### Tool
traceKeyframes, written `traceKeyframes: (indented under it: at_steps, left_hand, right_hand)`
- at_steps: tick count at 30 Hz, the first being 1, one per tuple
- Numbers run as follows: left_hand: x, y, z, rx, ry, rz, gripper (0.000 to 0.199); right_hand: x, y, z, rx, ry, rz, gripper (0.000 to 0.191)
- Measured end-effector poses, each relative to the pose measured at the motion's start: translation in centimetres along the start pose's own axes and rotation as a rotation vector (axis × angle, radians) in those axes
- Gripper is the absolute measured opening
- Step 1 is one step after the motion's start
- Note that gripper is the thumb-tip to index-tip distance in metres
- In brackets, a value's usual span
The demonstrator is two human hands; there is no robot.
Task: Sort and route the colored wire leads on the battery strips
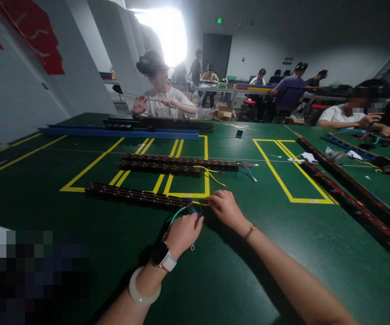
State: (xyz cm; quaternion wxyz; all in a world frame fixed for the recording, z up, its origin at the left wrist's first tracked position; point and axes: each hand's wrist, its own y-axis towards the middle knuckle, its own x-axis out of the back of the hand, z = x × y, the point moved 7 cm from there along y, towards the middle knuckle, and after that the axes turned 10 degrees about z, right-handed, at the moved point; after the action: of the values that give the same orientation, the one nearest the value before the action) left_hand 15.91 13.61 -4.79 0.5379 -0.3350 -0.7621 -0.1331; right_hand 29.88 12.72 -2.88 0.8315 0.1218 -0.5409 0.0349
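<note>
A long dark bar (pixel 134 195) with rows of small shiny contacts lies on the green table, and coloured wires come out of its right end. My left hand (pixel 183 231) is closed around some of these, apparently the blue wire (pixel 197 210). The green wire (pixel 175 216) bends down beside that hand, and a ring terminal (pixel 192 247) shows under it. To the right, my right hand (pixel 228 210) pinches the end of the yellow wire (pixel 200 203). What lies under the left fingers is mostly hidden.
Two similar bars (pixel 178 161) with loose wires lie farther back, across yellow tape outlines (pixel 206 158). Blue and black rails (pixel 123 132) run along the far edge. Wired rails (pixel 354 198) lie at right. Co-workers (pixel 171 101) sit across the table and at right.
</note>
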Motion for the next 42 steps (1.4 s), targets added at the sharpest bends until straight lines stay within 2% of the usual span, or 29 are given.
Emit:
traceKeyframes:
  at_steps: [4, 8, 11, 14, 17, 20, 23, 27, 30, 35, 38, 42]
  left_hand:
    - [-0.5, -0.5, -1.9, -0.131, 0.083, 0.003, 0.034]
    - [-1.3, -1.6, -4.1, -0.385, 0.113, -0.047, 0.032]
    - [-1.4, -2.7, -5.4, -0.586, 0.111, -0.152, 0.029]
    - [-1.1, -3.3, -5.7, -0.662, 0.111, -0.248, 0.03]
    - [-0.9, -3.1, -5.4, -0.61, 0.123, -0.257, 0.031]
    - [-0.8, -2.2, -4.5, -0.468, 0.107, -0.222, 0.033]
    - [-0.4, -1.4, -3.1, -0.287, 0.058, -0.195, 0.036]
    - [0.0, -0.7, -1.3, -0.098, 0.028, -0.17, 0.029]
    - [0.2, -0.4, -0.5, -0.038, 0.024, -0.153, 0.028]
    - [0.0, -0.1, 0.0, -0.01, 0.033, -0.094, 0.029]
    - [0.2, -0.1, 0.2, -0.005, 0.004, -0.086, 0.032]
    - [0.9, -0.2, 0.5, 0.003, -0.033, -0.116, 0.039]
  right_hand:
    - [-0.1, 2.2, 4.7, 0.243, 0.021, 0.048, 0.031]
    - [-2.1, 4.0, 8.5, 0.43, -0.055, 0.191, 0.028]
    - [-3.4, 4.7, 9.8, 0.499, -0.142, 0.246, 0.014]
    - [-2.3, 4.9, 9.6, 0.446, -0.107, 0.14, 0.012]
    - [0.6, 4.1, 7.5, 0.286, 0.09, -0.032, 0.013]
    - [2.7, 2.1, 4.3, 0.136, 0.36, -0.122, 0.013]
    - [2.5, -0.3, 1.0, 0.02, 0.536, -0.116, 0.014]
    - [0.6, -2.9, -2.2, -0.103, 0.624, -0.095, 0.019]
    - [-0.2, -3.6, -3.0, -0.14, 0.551, -0.087, 0.017]
    - [-0.9, -2.8, -2.2, -0.105, 0.185, -0.003, 0.013]
    - [-1.7, -2.3, -1.7, -0.065, 0.11, 0.066, 0.012]
    - [-1.8, -1.7, -1.3, -0.078, 0.073, 0.08, 0.025]
